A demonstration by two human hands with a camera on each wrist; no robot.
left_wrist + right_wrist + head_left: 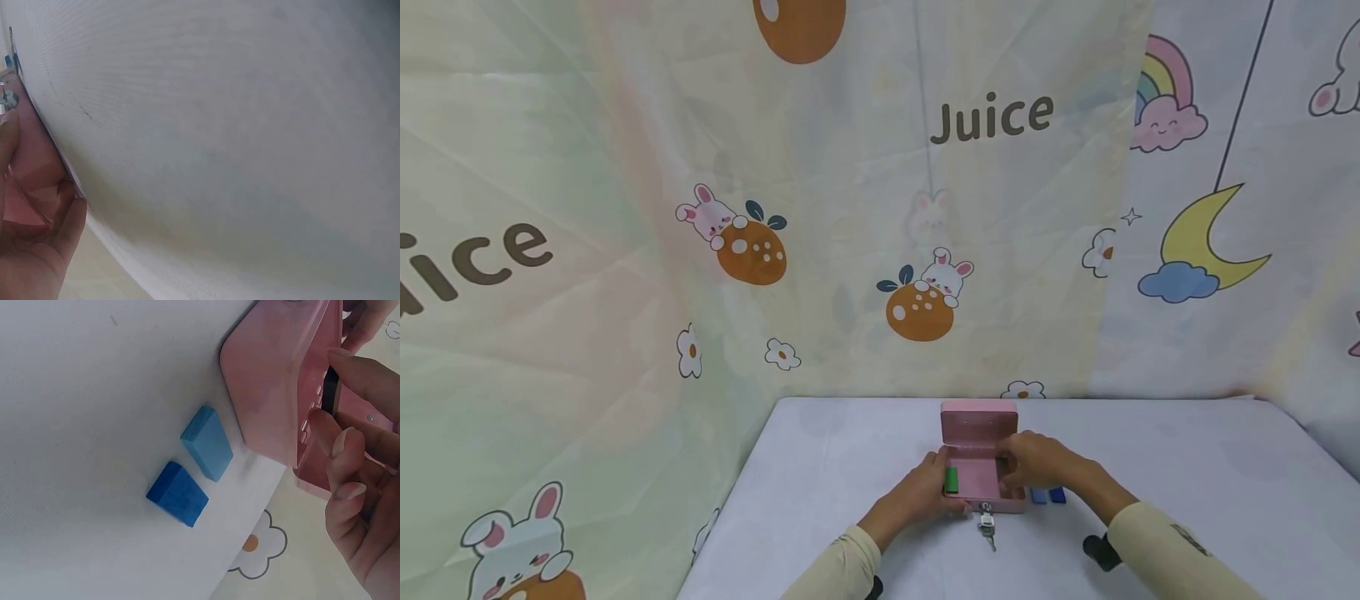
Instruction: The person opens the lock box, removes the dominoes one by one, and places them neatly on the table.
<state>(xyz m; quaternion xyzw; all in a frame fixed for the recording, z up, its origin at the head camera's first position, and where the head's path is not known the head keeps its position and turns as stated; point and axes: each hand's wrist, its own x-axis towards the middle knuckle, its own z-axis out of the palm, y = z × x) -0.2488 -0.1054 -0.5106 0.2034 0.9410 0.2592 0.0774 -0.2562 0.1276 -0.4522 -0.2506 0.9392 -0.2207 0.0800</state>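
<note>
A pink metal cash box (pixel 977 479) stands on the table with its lid (pixel 977 423) raised. Keys (pixel 987 527) hang from the lock on its front. My left hand (pixel 921 492) grips the box's left side; the left wrist view has that hand (pixel 37 250) around the pink wall. Inside, at the left, lies a green block (pixel 952 480). Over the box's right part, my right hand (pixel 1037 462) pinches a dark block (pixel 330 390) between thumb and finger, as the right wrist view shows. Its exact colour is hard to tell.
A light blue block (pixel 209 445) and a darker blue block (pixel 179 494) lie on the table (pixel 850 467) just right of the box. Behind the table hangs a printed cloth (pixel 850 167) with rabbits, fruit and the word Juice.
</note>
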